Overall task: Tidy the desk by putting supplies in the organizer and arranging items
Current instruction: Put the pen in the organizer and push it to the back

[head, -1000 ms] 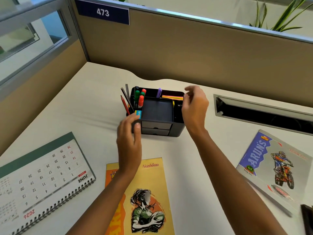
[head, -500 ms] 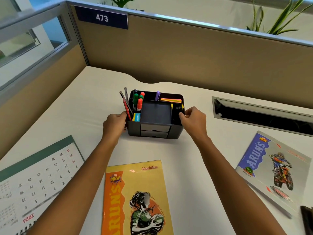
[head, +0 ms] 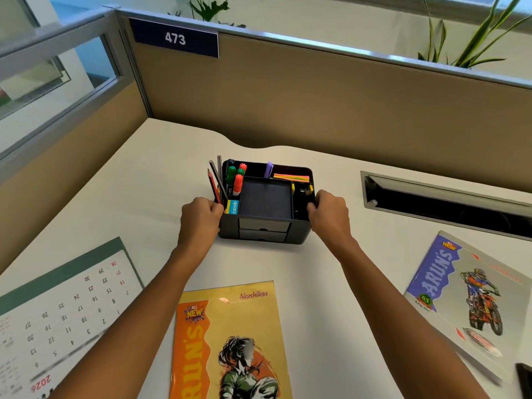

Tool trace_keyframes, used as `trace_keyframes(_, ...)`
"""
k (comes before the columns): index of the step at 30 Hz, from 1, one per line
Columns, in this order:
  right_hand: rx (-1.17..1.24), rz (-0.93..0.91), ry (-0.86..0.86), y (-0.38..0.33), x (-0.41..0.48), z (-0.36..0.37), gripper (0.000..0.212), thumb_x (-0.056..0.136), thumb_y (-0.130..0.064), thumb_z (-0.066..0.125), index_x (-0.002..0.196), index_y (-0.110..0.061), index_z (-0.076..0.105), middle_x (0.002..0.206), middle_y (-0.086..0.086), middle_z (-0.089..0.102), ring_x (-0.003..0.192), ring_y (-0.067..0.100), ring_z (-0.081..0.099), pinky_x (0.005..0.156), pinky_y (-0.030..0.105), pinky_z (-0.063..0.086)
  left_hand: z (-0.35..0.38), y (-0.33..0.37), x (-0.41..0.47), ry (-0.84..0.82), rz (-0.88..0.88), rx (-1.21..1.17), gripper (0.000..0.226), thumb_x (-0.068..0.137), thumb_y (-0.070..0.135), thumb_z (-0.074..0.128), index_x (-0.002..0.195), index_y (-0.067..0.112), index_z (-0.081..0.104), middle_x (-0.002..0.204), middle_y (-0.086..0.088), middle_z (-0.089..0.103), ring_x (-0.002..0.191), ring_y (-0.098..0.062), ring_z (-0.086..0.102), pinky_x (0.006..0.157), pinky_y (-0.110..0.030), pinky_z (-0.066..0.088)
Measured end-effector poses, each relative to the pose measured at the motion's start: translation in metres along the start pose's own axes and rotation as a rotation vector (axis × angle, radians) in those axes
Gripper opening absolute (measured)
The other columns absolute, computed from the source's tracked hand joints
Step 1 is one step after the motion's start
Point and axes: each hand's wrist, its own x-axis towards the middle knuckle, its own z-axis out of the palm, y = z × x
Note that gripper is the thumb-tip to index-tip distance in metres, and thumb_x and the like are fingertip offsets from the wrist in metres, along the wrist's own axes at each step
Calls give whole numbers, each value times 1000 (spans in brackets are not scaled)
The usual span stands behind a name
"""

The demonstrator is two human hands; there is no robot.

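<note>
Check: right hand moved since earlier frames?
Yes. The right hand dropped toward the person, from level with the cable slot to the right wall of the organizer.

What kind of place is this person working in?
Most likely an office cubicle: tan partition walls bearing a number plate reading 473, a white desk with a cable slot, and a black supply organizer.

black organizer, yellow-orange notebook, white desk.

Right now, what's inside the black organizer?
Pencils, green and red markers, a purple pen, coloured sticky notes and a blue packet show in the organizer. The two front drawers are closed, and the right hand hides part of the side slot.
</note>
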Motion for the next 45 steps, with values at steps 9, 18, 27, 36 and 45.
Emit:
trace_keyframes(9,27,4,38,-9,34,-7,13,94,-12,49,97,-2,58,90,16,62,74,30,60,62,30,43,6,16,40,-1,91,17,31,82,3,44,53,8,37,58,-12,40,57,-20,38,52,-32,32)
trace_keyframes(18,29,34,85,-30,111,-15,11,88,-11,49,81,-5,55,88,19,64,79,38,62,67,37,52,29,48,128,25,32,13,29,90,11,49,79,-13,61,76,-21,58,66,-27,52,61,-45,53)
trace_keyframes(27,74,35,82,-34,166,-7,15,90,-10,51,86,-1,61,87,19,65,76,34,65,70,40,58,40,67,184,16,66,52,26,92,13,51,83,-8,63,90,-25,62,81,-36,59,74,-48,56)
trace_keyframes(36,46,59,66,-20,182,13,14,91,-11,52,91,0,60,90,19,65,78,35,66,73,42,58,54,58,191,-20,57,31,27,94,14,51,77,-5,61,86,-21,62,81,-32,60,75,-47,56)
trace_keyframes(45,158,48,91,-12,181,12,19,90,-22,61,80,-6,58,83,15,67,72,28,67,71,39,59,57,49,192,-5,54,-9,29,95,21,50,73,2,58,86,-22,65,84,-34,64,78,-49,55)
